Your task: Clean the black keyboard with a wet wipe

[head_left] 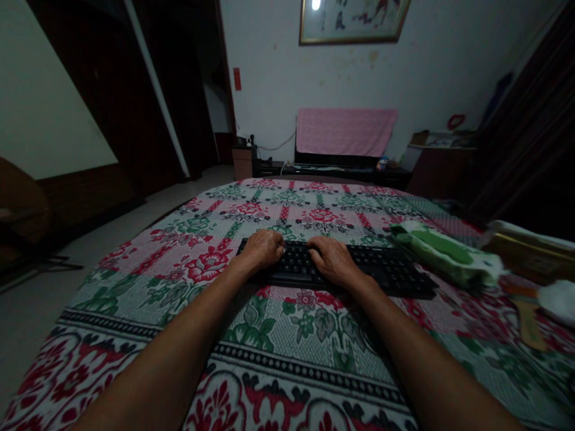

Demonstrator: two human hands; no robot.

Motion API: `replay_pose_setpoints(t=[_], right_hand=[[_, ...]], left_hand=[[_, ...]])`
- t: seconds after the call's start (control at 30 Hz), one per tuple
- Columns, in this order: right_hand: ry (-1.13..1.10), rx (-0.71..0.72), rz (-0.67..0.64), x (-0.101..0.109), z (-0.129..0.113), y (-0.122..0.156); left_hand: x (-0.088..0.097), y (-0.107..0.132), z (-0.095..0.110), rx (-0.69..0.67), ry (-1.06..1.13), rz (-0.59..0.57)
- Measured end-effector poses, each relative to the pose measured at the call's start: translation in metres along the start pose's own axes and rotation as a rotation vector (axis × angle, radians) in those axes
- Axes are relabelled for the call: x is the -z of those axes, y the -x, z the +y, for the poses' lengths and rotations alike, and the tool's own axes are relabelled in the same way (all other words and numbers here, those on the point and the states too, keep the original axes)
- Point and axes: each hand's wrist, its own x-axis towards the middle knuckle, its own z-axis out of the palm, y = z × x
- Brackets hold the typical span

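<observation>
A black keyboard lies flat on the flowered cover, turned slightly from me. Over its left part rests my left hand, palm down, fingers bent above the keys and holding nothing. My right hand sits on the middle of the keyboard, its thumb apart from the bent fingers, also with nothing held. Dark keys show between the two hands. The backs of the hands hide most of the fingertips, so I cannot tell which keys they touch.
Right of the keyboard lies a green and white soft pack. Beyond it are a golden-brown box, a wooden-handled brush and a white bundle. A pink cloth hangs over a dark screen by the far wall.
</observation>
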Motion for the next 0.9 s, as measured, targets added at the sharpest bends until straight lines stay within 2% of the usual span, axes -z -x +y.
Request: replay_pose_setpoints(t=[0.13,0.37,0.6,0.77,0.9], right_hand=[[-0.007,-0.002,0.006,-0.001,0.0,0.0],[-0.001,0.001,-0.001,-0.001,0.001,-0.001],[-0.002,-0.002,0.009,-0.001,0.001,-0.001],[-0.001,0.0,0.001,0.001,0.0,0.0],[-0.003,0.0,0.003,0.001,0.0,0.0]], left_hand=[[-0.001,0.0,0.0,-0.112,0.055,0.0],[-0.001,-0.001,-0.002,-0.048,0.044,-0.001],[0.002,-0.001,-0.008,-0.161,0.097,-0.072],[0.001,-0.002,-0.009,-0.16,0.104,-0.039],[0.002,-0.002,-0.01,-0.182,0.108,-0.063]])
